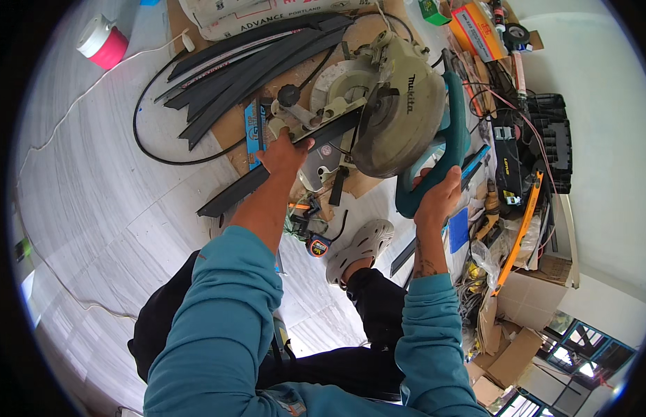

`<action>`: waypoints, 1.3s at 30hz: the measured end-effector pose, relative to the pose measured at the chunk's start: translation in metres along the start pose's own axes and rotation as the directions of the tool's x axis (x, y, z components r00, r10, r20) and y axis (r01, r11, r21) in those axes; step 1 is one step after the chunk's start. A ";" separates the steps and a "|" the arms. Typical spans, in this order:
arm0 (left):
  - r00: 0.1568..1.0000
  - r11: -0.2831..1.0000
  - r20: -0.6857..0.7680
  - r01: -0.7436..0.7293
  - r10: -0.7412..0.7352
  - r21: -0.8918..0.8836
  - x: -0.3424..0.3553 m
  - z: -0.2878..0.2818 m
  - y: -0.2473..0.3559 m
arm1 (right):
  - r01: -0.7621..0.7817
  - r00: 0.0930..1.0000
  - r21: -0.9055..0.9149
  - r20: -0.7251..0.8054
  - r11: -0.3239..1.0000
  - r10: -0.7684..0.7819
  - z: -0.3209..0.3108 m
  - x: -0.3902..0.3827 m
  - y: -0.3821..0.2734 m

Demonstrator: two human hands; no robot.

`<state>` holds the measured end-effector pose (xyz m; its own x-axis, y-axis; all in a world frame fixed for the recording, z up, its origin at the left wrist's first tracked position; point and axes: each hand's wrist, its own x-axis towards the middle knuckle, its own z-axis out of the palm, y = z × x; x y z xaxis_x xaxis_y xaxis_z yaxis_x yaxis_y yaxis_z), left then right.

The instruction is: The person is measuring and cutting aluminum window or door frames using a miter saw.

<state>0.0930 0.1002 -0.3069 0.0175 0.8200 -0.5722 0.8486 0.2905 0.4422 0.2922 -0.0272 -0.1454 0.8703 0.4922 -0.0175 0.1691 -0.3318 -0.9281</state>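
Note:
A miter saw [396,115] with a cream blade guard and a teal handle [456,132] stands on the floor in front of me. My right hand [440,197] is wrapped round the lower part of that handle. Across the saw's base, along its fence, lies a long black strip [238,190], its left end sticking out toward me. With my left hand [285,154] I grip the strip and press it at the fence, fingers closed. The guard hides the strip's right end, and the blade's lower edge is close to it.
Several cut black strips [257,73] lie beyond the saw, before cement bags [267,15]. A tape measure [317,244] rests near my shoe [360,251]. An orange spirit level [520,233], a black toolbox [535,142] and cardboard crowd the right. A pink-and-white jug [102,43] stands far left.

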 end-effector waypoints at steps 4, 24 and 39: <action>0.995 0.999 -0.091 -0.034 0.033 -0.010 0.002 0.007 -0.008 | -0.023 1.000 0.031 -0.009 0.999 0.023 0.002 -0.002 0.000; 0.998 1.000 -0.065 -0.022 0.022 -0.001 -0.001 0.005 -0.005 | -0.020 0.999 0.050 -0.027 0.999 0.021 0.004 -0.007 0.016; 0.994 0.999 -0.100 -0.040 0.044 0.036 0.004 0.011 -0.005 | 0.021 1.000 0.053 -0.012 0.998 -0.021 0.007 -0.009 0.037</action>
<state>0.0944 0.0964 -0.3185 0.0013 0.8772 -0.4801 0.8657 0.2393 0.4396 0.2876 -0.0385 -0.1819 0.8720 0.4894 0.0060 0.1628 -0.2785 -0.9465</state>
